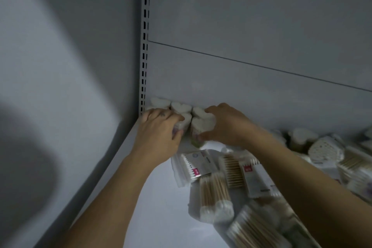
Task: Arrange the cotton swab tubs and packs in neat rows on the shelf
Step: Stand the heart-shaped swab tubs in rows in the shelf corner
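Several white heart-shaped cotton swab tubs stand in the shelf's back left corner, the rear ones against the back panel. My left hand grips a front tub from the left. My right hand grips the neighbouring front tub from the right. The two held tubs touch each other. Flat packs of swabs and wooden-stick packs lie loose in front, under my right forearm.
The white shelf has a raised left edge beside a grey wall. A slotted upright runs up the corner. More heart tubs and packs lie jumbled at the right.
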`<state>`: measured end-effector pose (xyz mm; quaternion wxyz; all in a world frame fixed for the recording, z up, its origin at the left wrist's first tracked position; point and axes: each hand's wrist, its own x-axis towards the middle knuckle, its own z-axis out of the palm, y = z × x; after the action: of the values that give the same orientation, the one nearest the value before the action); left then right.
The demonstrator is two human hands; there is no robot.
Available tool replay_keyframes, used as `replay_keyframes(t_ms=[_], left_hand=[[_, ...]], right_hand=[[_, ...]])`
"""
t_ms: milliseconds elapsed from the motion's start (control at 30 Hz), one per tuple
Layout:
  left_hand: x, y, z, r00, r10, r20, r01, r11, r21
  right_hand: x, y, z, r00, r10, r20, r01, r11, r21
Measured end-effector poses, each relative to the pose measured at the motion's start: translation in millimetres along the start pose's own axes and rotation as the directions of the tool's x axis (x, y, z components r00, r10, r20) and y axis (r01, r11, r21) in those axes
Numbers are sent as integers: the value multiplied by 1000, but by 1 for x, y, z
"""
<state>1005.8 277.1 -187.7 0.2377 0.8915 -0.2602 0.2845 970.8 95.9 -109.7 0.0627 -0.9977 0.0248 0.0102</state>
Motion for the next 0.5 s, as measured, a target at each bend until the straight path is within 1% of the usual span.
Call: replay_keyframes(t_ms=[67,133,200,367,433,500], left_hand=[[-1,1,1,1000,5,-14,-5,1000,-15],[-1,2,2,1000,21,-17,-21,1000,-22],[0,3,1,1000,20,11,-20,999,-36],[-2,6,-2,997,8,81,-1,996,-86],[-4,8,-3,997,6,73,0,997,-75],[-7,13,-3,999,14,50,-12,998,-56]], right_hand=[[-17,-1,-6,997,-77,-28,75,995,-64],[-32,-5,-5,986,-155,-53,145,976,-165],[-36,-8,0,980,-196,-32,185,959,-213],[-31,-8,12,984,-178,21,179,971,-157],[-34,-4,11,985,-171,39,174,979,-109],[-39,4,3,987,-160,18,161,984,-77]])
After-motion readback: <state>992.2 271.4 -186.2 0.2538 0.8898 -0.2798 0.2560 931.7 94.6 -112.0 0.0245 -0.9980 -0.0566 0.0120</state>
